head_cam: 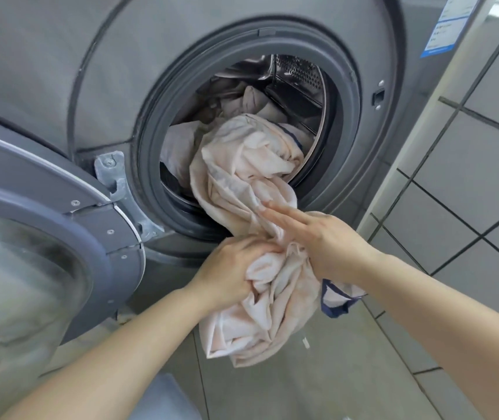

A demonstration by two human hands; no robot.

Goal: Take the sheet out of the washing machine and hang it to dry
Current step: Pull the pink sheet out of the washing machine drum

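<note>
While your left hand (230, 268) grips a bunched fold of the sheet (251, 183) at lower centre of the frame, fingers curled into the cloth, your right hand (318, 237) lies just beside it with fingers straight, pressing flat on the same bundle. Pale pink with a dark blue edge, the sheet trails from the drum (296, 83) over the grey door seal (157, 122) and hangs toward the floor (348, 374). More cloth remains inside. At left, the washing machine door (45, 244) stands open. Tiled wall (469, 177) fills the right.
</note>
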